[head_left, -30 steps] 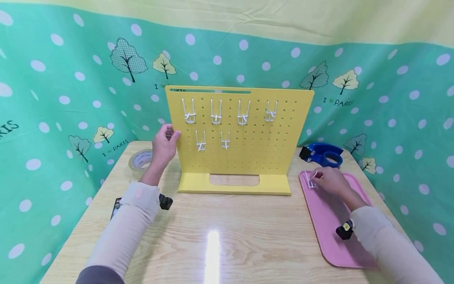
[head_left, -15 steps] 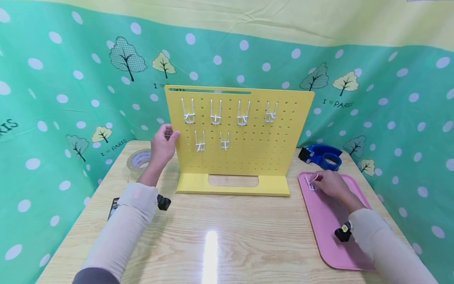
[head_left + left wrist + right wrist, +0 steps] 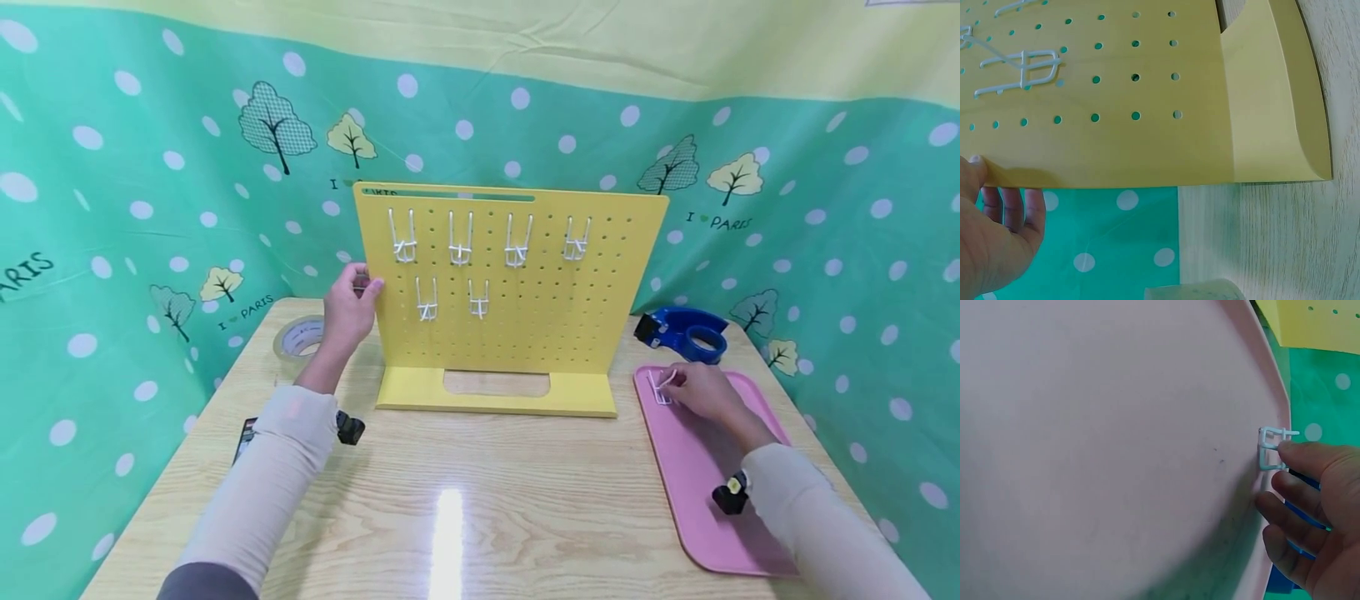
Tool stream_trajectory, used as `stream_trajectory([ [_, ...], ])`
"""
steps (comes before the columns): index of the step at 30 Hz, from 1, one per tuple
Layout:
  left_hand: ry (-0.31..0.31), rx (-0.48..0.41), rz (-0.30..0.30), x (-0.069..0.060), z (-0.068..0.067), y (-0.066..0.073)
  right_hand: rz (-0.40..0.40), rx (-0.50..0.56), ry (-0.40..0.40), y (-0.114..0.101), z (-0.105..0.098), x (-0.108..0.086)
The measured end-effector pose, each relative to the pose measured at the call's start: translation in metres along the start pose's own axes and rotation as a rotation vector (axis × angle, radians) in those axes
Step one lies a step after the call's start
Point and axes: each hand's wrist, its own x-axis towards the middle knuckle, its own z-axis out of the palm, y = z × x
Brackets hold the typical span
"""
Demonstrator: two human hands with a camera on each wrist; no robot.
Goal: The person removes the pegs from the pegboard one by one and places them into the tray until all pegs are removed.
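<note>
A yellow pegboard (image 3: 517, 333) stands upright, with several white wire hooks (image 3: 461, 250) hung on it in two rows. My left hand (image 3: 351, 308) grips the board's left edge; in the left wrist view the thumb of that hand (image 3: 997, 231) lies on the front face and the fingers are behind. At the far end of the pink tray (image 3: 697, 467), my right hand (image 3: 705, 390) pinches a white wire hook (image 3: 662, 395). The right wrist view shows this hook (image 3: 1264, 457) between thumb and forefinger of the hand (image 3: 1329, 512), the other fingers loosely bent.
Behind the tray lies a blue tape dispenser (image 3: 686, 329). A roll of clear tape (image 3: 298, 337) is at the table's far left, and a dark flat item (image 3: 246, 435) is partly hidden by the left sleeve. A dotted green curtain (image 3: 465, 158) hangs behind.
The head view has shifted slightly. My right hand stays at the tray's far end with the hook, and my left hand keeps its hold on the board.
</note>
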Motion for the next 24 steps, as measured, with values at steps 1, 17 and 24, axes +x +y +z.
stream_trajectory([
  [1,-0.002,-0.003,-0.003,0.0,0.0,0.0,0.004,0.005,-0.008,0.0,-0.001,0.0],
  [17,-0.01,-0.011,-0.008,0.0,0.0,0.003,-0.061,-0.053,0.142,-0.036,-0.046,-0.009],
  [24,-0.017,-0.007,-0.023,0.0,-0.001,0.003,-0.12,-0.039,0.287,-0.078,-0.048,-0.005],
])
